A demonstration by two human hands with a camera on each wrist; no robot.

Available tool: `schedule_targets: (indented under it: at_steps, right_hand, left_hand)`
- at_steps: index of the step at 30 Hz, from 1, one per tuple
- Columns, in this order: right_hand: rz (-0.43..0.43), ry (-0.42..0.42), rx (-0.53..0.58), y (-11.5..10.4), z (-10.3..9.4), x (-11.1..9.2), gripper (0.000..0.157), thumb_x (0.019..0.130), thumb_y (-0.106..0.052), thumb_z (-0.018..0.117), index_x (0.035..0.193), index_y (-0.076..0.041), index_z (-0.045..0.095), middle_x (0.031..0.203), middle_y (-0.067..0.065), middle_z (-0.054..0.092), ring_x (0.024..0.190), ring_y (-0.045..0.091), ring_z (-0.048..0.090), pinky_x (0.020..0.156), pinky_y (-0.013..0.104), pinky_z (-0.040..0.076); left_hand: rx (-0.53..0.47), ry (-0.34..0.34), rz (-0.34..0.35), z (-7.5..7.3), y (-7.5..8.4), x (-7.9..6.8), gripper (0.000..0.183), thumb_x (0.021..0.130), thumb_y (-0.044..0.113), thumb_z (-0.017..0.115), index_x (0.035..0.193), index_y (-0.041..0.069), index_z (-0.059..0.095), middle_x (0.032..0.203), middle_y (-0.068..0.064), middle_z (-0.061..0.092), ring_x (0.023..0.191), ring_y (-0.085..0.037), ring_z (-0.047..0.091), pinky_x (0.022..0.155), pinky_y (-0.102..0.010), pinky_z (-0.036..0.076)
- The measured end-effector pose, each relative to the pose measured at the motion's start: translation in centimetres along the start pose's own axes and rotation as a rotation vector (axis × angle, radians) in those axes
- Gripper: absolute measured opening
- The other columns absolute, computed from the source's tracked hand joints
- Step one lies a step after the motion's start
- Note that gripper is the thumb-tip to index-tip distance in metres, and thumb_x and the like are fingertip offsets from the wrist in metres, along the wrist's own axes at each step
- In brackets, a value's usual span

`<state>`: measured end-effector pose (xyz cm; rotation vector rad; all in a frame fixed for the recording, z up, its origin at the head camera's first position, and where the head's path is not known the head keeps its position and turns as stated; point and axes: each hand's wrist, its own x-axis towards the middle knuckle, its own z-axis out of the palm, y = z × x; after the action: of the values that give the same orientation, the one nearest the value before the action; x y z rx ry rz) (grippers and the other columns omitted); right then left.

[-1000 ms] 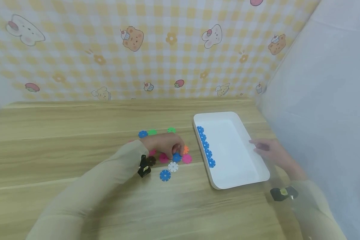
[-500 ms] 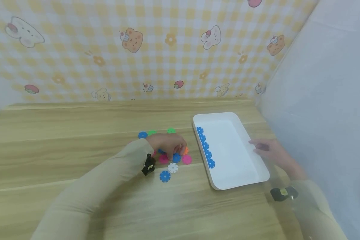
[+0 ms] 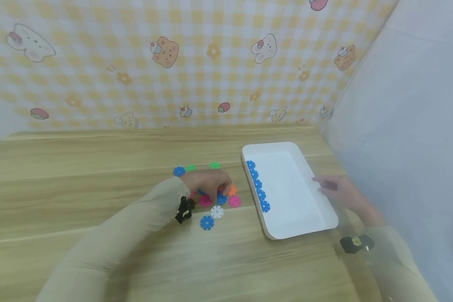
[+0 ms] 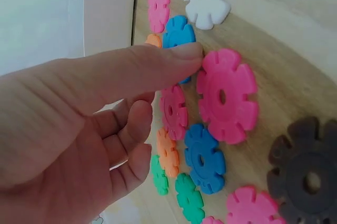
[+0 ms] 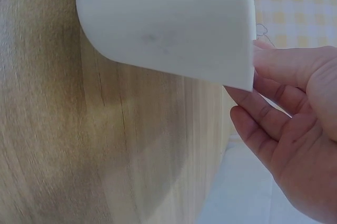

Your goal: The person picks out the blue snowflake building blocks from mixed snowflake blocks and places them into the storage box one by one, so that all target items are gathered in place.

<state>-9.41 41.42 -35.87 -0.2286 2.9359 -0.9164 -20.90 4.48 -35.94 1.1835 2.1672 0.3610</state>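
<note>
My left hand reaches into a loose group of snowflake discs on the table. Its thumb and curled index finger come down round one blue snowflake disc; in the left wrist view the thumb overlaps that disc, and the index fingertip is hidden behind it. Close to the thumb tip is a pink disc. With thumb and fingers, my right hand pinches the right side of a white tray. Several blue discs stand in a row along the tray's left wall.
Around the left hand lie a white disc, another blue disc, a brown disc, an orange disc and green ones. A checked cloth hangs behind the wooden table, with a pale sheet on the right.
The left hand shifts slightly among the discs, its wrist moving right and then back left. The right hand keeps its grip on the tray, which stays put.
</note>
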Motion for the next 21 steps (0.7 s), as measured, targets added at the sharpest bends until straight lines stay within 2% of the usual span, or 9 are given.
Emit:
schedule_targets:
  at_steps: [7,13,21]
  right_hand:
    - [0.007,-0.002,-0.013,-0.11,0.01,0.05,0.032,0.087,-0.005,0.06,0.117,0.005,0.057,0.112,0.027,0.058,0.096,0.04,0.058,0.079,0.046,0.048]
    - [0.009,-0.004,-0.01,-0.3,-0.1,0.02,0.032,0.087,-0.006,0.06,0.117,0.004,0.058,0.113,0.027,0.058,0.097,0.04,0.058,0.079,0.045,0.048]
    - [0.019,-0.005,-0.021,-0.06,-0.02,0.07,0.032,0.087,-0.006,0.06,0.118,0.004,0.057,0.111,0.026,0.058,0.097,0.04,0.058,0.08,0.047,0.048]
  left_hand:
    - [-0.008,0.017,-0.007,-0.03,0.38,-0.27,0.034,0.066,-0.012,0.072,0.09,0.008,0.058,0.085,-0.003,0.054,0.078,-0.015,0.049,0.066,-0.023,0.046]
    - [0.005,0.003,-0.028,-0.27,0.77,-0.27,0.03,0.069,-0.01,0.073,0.089,0.008,0.059,0.085,-0.003,0.054,0.078,-0.017,0.048,0.066,-0.024,0.046]
    - [0.013,0.005,-0.014,-0.04,-0.05,0.09,0.028,0.068,-0.007,0.075,0.084,0.009,0.059,0.084,-0.001,0.055,0.079,-0.015,0.049,0.067,-0.023,0.046]
